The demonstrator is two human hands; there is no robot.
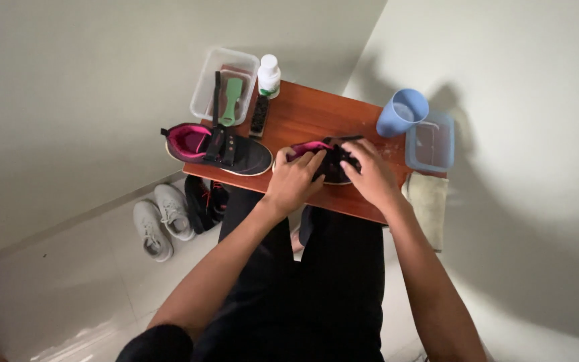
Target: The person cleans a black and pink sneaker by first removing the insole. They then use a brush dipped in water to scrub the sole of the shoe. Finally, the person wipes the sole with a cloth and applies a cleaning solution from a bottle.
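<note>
Both hands work on a dark shoe with a pink lining (330, 161) that lies near the front edge of the small wooden table (316, 114), about midway along it. The left hand (296, 177) rests on the shoe's pink-lined heel end, its fingers (313, 161) curled and closed down over the upper. The right hand (370, 171) presses on the toe half, its fingers (350, 151) bent together into the black upper; whether they pinch a lace or only the fabric is hidden.

Judging by what lies about, the work looks to be in its middle. The matching shoe (216, 147) sits at the table's left front corner, its heel overhanging the edge. A green brush (231, 100) and a black strap lie in or across the clear tub (222, 84) at the far left corner, unheld. A white bottle (269, 74) stands beside the tub, and a dark narrow brush (260, 115) lies just in front of it.

Open room is scant. A blue cup (402, 112) and a blue-lidded box (430, 142) crowd the right end, close beside the right hand, and a cloth (429, 208) hangs off that edge. The bare wood lies behind the held shoe, toward the far edge. White shoes (162, 218) and dark ones (206, 201) wait on the floor at the left.
</note>
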